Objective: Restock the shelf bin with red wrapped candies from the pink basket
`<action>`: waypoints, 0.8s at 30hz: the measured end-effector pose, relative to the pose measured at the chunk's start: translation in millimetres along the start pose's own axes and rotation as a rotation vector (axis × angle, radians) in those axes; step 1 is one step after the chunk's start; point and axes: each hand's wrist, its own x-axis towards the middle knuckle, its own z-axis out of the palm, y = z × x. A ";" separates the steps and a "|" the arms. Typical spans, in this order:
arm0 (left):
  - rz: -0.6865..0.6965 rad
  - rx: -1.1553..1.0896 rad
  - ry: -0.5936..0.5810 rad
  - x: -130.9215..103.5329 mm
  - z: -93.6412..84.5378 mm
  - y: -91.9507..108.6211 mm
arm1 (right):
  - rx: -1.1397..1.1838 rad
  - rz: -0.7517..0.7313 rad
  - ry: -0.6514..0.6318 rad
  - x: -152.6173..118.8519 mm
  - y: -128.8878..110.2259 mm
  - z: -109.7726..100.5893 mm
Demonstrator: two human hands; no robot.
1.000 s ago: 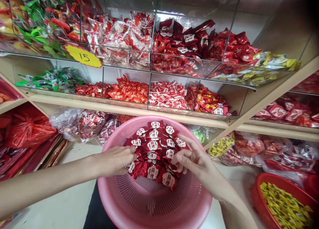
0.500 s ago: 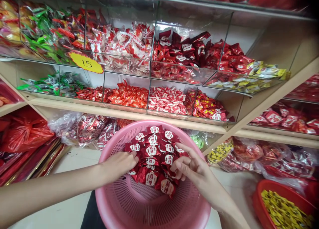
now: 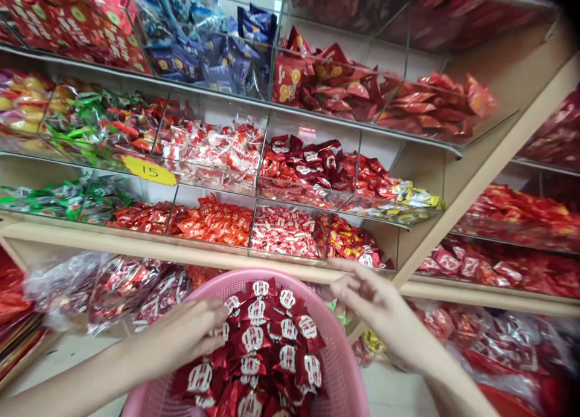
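Observation:
A pink perforated plastic basket (image 3: 342, 344) stands low in front of me, filled with dark red candy packets (image 3: 252, 339) bearing white printed labels. My left hand (image 3: 193, 326) is over the basket's left side, its fingers loosely bent at the edge of the packets and slightly blurred; I see nothing held in it. Past the right rim, my right hand (image 3: 374, 305) is raised in the air with fingers spread and half curled, holding nothing. The basket's near part is cut off by the lower edge of the view.
Glass-fronted shelves (image 3: 217, 251) of wrapped sweets rise behind the basket, with a yellow price tag (image 3: 149, 171) marked 15. Dark red packets (image 3: 312, 160) lie in a middle compartment. Clear bags of sweets (image 3: 122, 290) sit under the shelf, and a slanting wooden divider (image 3: 466, 205) stands at right.
My view has tilted up, showing a higher shelf row. My right hand has left the packets and moved outside the right rim; my left hand has lifted slightly toward the left side.

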 end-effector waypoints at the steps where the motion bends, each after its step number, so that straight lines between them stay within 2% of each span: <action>1: -0.047 0.011 0.062 5.1 -3.4 -8.8 | -0.046 -0.042 0.034 13.3 -13.4 -9.3; 4: -0.179 -0.024 0.176 21.9 -6.2 -34.6 | -0.161 -0.166 0.123 58.6 -50.1 -33.4; 7: -0.265 -0.226 0.128 36.4 1.3 -51.5 | -0.388 -0.299 0.220 107.2 -76.0 -51.9; 10: -0.331 -0.369 0.063 44.5 13.9 -58.7 | -0.776 -0.413 0.291 151.7 -90.3 -64.3; 13: -0.344 -0.375 0.121 46.3 25.4 -61.8 | -1.116 -0.471 0.193 186.7 -94.6 -68.1; 17: -0.346 -0.332 0.163 44.6 35.6 -65.3 | -1.524 -0.465 0.044 216.4 -90.0 -60.3; 20: -0.345 -0.291 0.163 45.1 41.0 -67.8 | -1.654 -0.454 -0.014 229.5 -84.5 -51.3; 24: -0.342 -0.273 0.154 48.2 45.0 -71.2 | -1.685 -0.475 -0.046 238.8 -80.7 -44.6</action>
